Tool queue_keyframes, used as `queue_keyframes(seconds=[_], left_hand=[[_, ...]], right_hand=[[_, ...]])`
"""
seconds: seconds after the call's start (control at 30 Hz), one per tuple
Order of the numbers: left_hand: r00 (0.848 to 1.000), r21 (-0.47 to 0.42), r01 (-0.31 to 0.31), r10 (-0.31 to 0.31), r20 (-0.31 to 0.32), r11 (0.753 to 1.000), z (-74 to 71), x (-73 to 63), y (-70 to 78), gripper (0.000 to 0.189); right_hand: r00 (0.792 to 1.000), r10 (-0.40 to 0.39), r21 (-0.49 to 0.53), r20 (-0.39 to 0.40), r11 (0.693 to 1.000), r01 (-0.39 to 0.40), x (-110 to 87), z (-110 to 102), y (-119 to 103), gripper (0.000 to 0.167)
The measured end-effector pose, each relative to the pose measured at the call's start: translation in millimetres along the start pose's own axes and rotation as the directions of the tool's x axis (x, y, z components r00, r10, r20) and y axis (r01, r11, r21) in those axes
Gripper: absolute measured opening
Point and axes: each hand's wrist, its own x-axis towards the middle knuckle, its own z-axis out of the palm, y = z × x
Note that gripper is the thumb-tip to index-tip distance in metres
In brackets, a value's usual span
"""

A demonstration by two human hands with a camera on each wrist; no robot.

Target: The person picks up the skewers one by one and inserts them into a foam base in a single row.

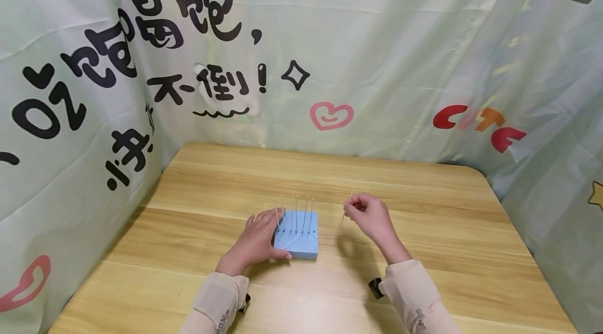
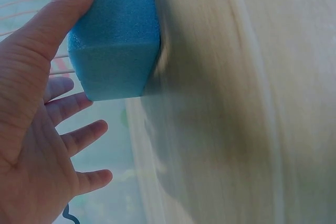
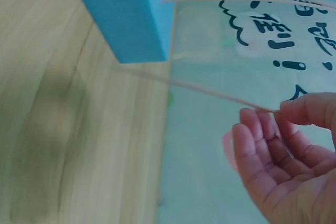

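Note:
A blue foam block (image 1: pixel 297 245) sits on the table, with a row of small holes across its top. Several thin wooden sticks (image 1: pixel 296 214) stand in that row, some leaning slightly. My left hand (image 1: pixel 256 237) holds the block from its left side, thumb at the near face and forefinger by the far corner; the other fingers spread out in the left wrist view. To the right of the block, my right hand (image 1: pixel 374 217) pinches one more thin stick (image 3: pixel 210 92) between thumb and fingertips. It slants, its lower end pointing down toward the table, apart from the block.
The wooden table (image 1: pixel 226 177) has light grain and a rounded far right corner. A pale printed cloth (image 1: pixel 377 51) hangs behind it and along both sides. Dark wrist-worn devices (image 1: pixel 376 288) show at both cuffs.

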Motion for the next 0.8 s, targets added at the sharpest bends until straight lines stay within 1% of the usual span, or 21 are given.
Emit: queue_keyframes(seconds=[0.17, 0.33, 0.43, 0.63, 0.73, 0.8], left_hand=[[1.0, 0.0, 0.006, -0.006, 0.005, 1.0, -0.2, -0.5, -0.2, 0.111], [1.0, 0.003, 0.017, -0.017, 0.01, 1.0, -0.2, -0.2, -0.5, 0.111], [1.0, 0.007, 0.016, -0.016, 0.007, 1.0, 0.1, 0.0, -0.9, 0.11], [1.0, 0.005, 0.01, -0.01, 0.007, 1.0, -0.3, -0.3, -1.2, 0.11], [1.0, 0.001, 0.006, -0.006, 0.005, 1.0, -0.9, -0.3, -0.9, 0.109], [1.0, -0.001, 0.004, -0.004, 0.004, 1.0, -1.7, -0.3, -0.2, 0.109]], right_hand=[[0.996, -0.087, 0.062, -0.031, 0.994, 0.089, -2.2, 0.4, -6.9, 0.007], [0.982, -0.174, 0.11, -0.072, 0.977, 0.182, -3.9, 3.2, -13.8, 0.006], [0.97, -0.228, 0.122, -0.085, 0.964, 0.237, -4.6, 7.1, -17.3, 0.005], [0.932, -0.346, 0.115, -0.107, 0.927, 0.358, -3.5, 18.7, -19.7, 0.006], [0.917, -0.382, 0.108, -0.115, 0.913, 0.393, -2.8, 24.2, -19.7, 0.005], [0.913, -0.39, 0.112, -0.115, 0.909, 0.402, -2.5, 27.1, -19.7, 0.004]])
